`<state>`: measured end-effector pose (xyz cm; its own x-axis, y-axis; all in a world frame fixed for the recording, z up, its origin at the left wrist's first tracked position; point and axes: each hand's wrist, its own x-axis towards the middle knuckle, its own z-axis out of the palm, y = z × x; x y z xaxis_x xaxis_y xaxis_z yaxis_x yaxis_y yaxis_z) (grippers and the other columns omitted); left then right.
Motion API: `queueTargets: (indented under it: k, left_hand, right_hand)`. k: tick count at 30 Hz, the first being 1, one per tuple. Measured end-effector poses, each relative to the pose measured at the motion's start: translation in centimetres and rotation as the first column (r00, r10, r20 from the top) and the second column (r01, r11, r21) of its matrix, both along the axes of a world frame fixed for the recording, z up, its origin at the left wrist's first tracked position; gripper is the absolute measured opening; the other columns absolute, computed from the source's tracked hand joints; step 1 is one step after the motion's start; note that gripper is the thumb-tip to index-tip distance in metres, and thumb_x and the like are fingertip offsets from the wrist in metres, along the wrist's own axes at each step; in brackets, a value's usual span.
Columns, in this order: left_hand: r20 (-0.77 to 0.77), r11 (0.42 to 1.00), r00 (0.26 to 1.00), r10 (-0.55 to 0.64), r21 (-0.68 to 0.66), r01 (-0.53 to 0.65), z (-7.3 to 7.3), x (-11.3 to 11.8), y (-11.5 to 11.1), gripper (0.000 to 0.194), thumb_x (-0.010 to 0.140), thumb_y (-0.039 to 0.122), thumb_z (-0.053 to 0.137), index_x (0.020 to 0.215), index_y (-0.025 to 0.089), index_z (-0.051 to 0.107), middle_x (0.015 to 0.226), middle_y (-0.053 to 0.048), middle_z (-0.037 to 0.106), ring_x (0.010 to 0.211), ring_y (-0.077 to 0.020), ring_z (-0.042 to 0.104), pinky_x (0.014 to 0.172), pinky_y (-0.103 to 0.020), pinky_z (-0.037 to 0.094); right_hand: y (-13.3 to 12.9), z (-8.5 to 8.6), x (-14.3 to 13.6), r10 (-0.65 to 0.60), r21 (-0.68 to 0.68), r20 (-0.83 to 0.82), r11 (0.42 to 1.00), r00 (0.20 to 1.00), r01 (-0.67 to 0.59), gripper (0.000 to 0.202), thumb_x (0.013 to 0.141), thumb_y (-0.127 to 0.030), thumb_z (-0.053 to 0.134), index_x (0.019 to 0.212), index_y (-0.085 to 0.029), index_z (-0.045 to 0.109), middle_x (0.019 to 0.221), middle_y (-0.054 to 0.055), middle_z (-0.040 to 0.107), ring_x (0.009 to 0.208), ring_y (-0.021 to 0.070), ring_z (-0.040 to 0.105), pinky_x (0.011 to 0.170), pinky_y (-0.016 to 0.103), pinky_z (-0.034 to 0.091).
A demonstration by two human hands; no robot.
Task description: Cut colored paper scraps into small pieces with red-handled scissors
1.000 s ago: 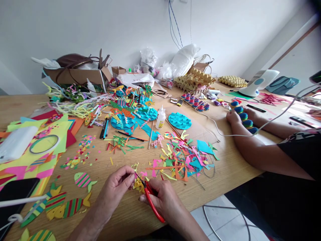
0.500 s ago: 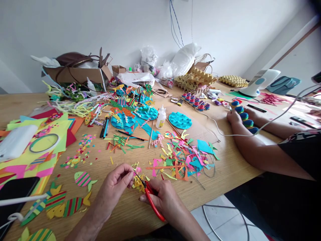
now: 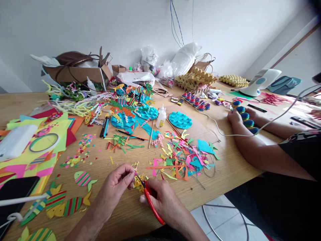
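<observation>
My right hand [image 3: 160,197] is closed on red-handled scissors [image 3: 153,206], whose dark blades point up and left toward the fingertips of my left hand [image 3: 121,182]. Those left fingers are pinched together at the blade tips; what they hold is too small to make out. Small yellow paper scraps [image 3: 139,183] lie on the table just behind the blades. To the left of my left hand rests a green paper fish with pink stripes [image 3: 82,178], with more striped paper fish [image 3: 73,206] nearer the front edge.
Coloured paper scraps [image 3: 175,164] spread behind my right hand. A glue bottle [image 3: 161,117] stands beside a blue egg-carton piece [image 3: 180,120]. At the right, another person's hands [image 3: 235,117] hold painted carton cups. A phone [image 3: 15,197] lies left.
The scissors and my right hand have shifted very slightly. Both hands keep their grip and place almost unchanged.
</observation>
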<state>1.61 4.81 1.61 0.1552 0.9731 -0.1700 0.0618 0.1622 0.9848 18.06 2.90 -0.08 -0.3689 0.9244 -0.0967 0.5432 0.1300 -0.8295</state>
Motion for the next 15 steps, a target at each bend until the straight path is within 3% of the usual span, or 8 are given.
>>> queueTargets:
  k: [8, 15]
  left_hand:
    - [-0.014, 0.998, 0.998, -0.067, -0.001, 0.067, -0.22, 0.22, -0.09, 0.015, 0.079, 0.025, 0.050, 0.065, 0.018, 0.053, 0.057, 0.006, 0.045, 0.057, -0.0114, 0.042, 0.055, -0.021, 0.036]
    - [-0.018, 0.997, 0.997, -0.076, -0.002, 0.076, -0.37, -0.06, -0.15, 0.014, 0.079, 0.026, 0.049, 0.067, 0.018, 0.053, 0.057, 0.006, 0.045, 0.056, -0.0116, 0.043, 0.055, -0.021, 0.036]
  right_hand:
    - [0.09, -0.03, -0.06, 0.003, 0.029, -0.035, 1.000, 0.999, -0.002, 0.038, 0.079, -0.044, 0.053, 0.058, -0.018, 0.035, 0.053, -0.007, 0.030, 0.051, 0.0073, 0.024, 0.046, 0.019, 0.018]
    - [0.20, 0.00, -0.10, -0.009, -0.026, -0.064, 1.000, 0.998, 0.008, 0.038, 0.076, -0.043, 0.056, 0.057, -0.018, 0.034, 0.052, -0.007, 0.029, 0.050, 0.0071, 0.023, 0.045, 0.019, 0.017]
